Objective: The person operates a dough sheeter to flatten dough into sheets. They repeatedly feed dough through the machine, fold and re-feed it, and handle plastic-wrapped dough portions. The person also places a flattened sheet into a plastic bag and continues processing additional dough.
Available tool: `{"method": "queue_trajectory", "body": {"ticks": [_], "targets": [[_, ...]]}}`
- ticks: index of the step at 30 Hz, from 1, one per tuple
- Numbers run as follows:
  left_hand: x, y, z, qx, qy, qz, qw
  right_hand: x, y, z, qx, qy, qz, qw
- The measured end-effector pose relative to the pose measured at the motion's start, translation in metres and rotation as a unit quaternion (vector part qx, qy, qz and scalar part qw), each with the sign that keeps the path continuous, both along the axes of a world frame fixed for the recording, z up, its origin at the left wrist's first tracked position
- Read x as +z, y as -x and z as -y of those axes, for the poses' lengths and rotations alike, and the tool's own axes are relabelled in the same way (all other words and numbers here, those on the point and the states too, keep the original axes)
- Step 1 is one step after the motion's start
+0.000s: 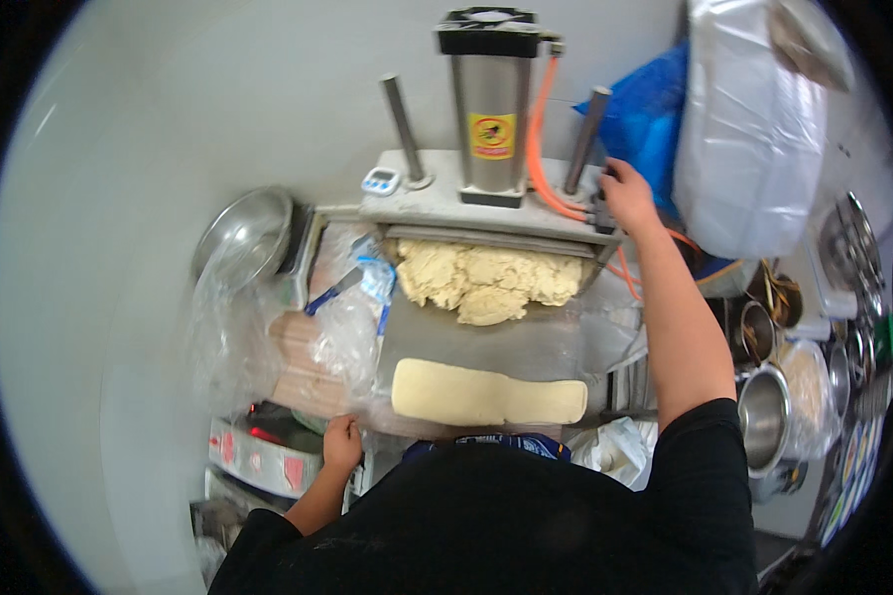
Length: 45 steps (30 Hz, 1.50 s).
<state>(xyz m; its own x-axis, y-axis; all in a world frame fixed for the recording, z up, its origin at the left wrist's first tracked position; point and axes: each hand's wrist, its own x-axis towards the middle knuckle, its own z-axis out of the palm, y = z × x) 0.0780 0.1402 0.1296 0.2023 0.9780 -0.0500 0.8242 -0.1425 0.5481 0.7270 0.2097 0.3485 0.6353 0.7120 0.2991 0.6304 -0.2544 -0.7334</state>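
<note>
At the right end of a pneumatic press (491,126), my right hand (629,195) is closed at the top of a black hand valve (601,216); my fingers hide its lever. A rough mass of pale dough (484,275) lies under the press's plate (435,204), its front bulging out. Nearer me, a smooth flat strip of dough (461,393) lies crosswise on the metal work surface (446,335). My left hand (342,444) is low at the table's front edge, left of the strip, fingers curled with nothing seen in them.
A digital timer (381,181) sits on the plate between steel guide rods. Left are a blue-handled scraper (333,291), plastic film (342,342) and a steel bowl (249,230). Orange air hoses (542,149) run to the valve. Pots and bowls (763,416) crowd the right.
</note>
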Motion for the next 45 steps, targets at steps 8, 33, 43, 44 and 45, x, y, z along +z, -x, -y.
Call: {"method": "queue_trajectory", "body": {"ticks": [8, 33, 43, 44, 45], "targets": [[-0.117, 0.109, 0.144, 0.138, 0.312, -0.074, 0.937, -0.017, 0.013, 0.026, 0.046, -0.084, 0.059, 0.994], [-0.021, -0.046, -0.105, 0.061, 0.059, -0.018, 0.996, -0.295, 0.243, 0.415, -0.141, 0.274, -0.245, 0.919], [-0.054, -0.061, -0.17, 0.036, 0.192, -0.09, 0.977, -0.312, 0.243, 0.449, -0.079, 0.464, -0.191, 0.861], [-0.06, -0.057, -0.173, 0.024, 0.175, -0.105, 0.979, -0.306, 0.242, 0.448, -0.083, 0.439, -0.256, 0.857], [-0.063, -0.053, -0.177, 0.02, 0.153, -0.074, 0.985, -0.301, 0.245, 0.444, -0.101, 0.419, -0.294, 0.853]]}}
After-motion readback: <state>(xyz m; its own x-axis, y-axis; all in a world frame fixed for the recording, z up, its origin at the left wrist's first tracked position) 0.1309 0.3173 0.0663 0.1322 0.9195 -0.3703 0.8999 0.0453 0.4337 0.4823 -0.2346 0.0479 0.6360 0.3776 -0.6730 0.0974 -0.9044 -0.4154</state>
